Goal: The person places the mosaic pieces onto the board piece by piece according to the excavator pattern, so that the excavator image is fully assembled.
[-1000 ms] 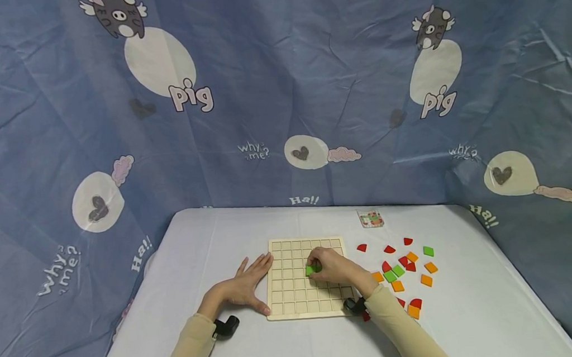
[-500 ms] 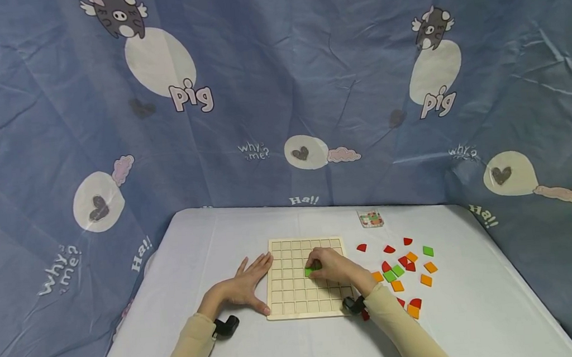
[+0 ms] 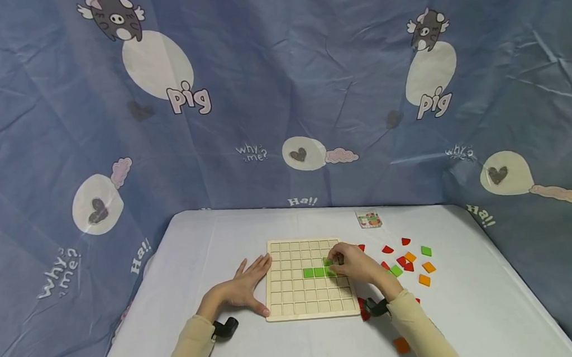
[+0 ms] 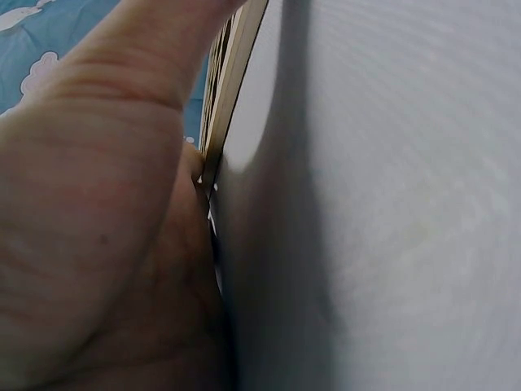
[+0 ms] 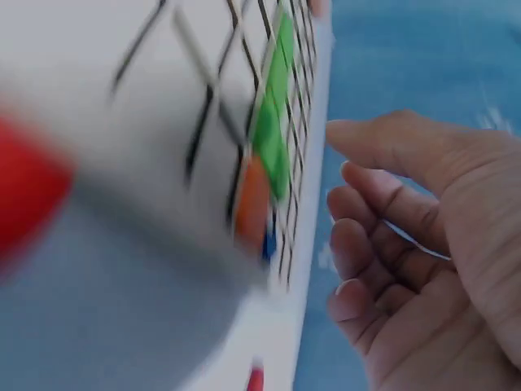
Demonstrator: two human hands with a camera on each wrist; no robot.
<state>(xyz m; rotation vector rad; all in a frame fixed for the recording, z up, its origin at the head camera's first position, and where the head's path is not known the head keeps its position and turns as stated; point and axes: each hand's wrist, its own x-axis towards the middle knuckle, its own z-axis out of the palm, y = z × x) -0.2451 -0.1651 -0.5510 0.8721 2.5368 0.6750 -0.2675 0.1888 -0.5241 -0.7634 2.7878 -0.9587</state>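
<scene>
A pale wooden grid board (image 3: 287,296) lies in the middle of the table in the head view. My left hand (image 3: 241,288) rests at its left edge, fingers spread, thumb and fingertips against the rim; its palm (image 4: 73,228) fills much of the left wrist view. Green square tiles (image 3: 319,272) sit in a row on the board, with another green tile (image 3: 327,261) just above the row's right end. My right hand (image 3: 350,263) is over these right-hand tiles and partly covers them. In the right wrist view its loosely curved fingers (image 5: 354,244) hold nothing, beside an orange tile (image 5: 251,195) on the board.
Right of the board lie scattered red quarter-round pieces (image 3: 388,249), orange squares (image 3: 424,280) and green squares (image 3: 426,251). A small picture card (image 3: 369,219) lies toward the back. One orange square (image 3: 401,345) is by my right forearm; the forearm hides some pieces.
My right hand has moved right across the board, uncovering a row of green tiles. An orange square now shows nearer the front, by my right forearm. My left hand stays put.
</scene>
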